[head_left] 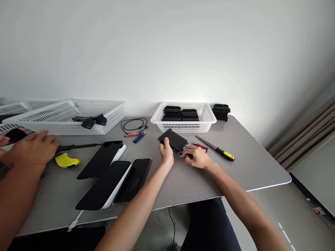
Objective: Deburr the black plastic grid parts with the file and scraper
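Note:
My left hand (166, 153) grips a flat black plastic plate (176, 139) with notched edges, thumb on top, and tilts it above the table. My right hand (196, 157) is closed at the plate's near right corner. A small greyish bit shows at its fingertips, too small to name. Just behind that hand lies a red item (201, 146) with a pale end, partly hidden. To the right rests a file (218, 150) with a black and yellow handle.
A white basket (184, 128) holds several black plates; more are stacked (221, 112) beside it. Lighters (139, 137), a cable (134, 120), phones (134, 179), a yellow tool (66, 160) and a larger basket (112, 118) lie leftward. A co-worker's hands (34, 148) are at far left.

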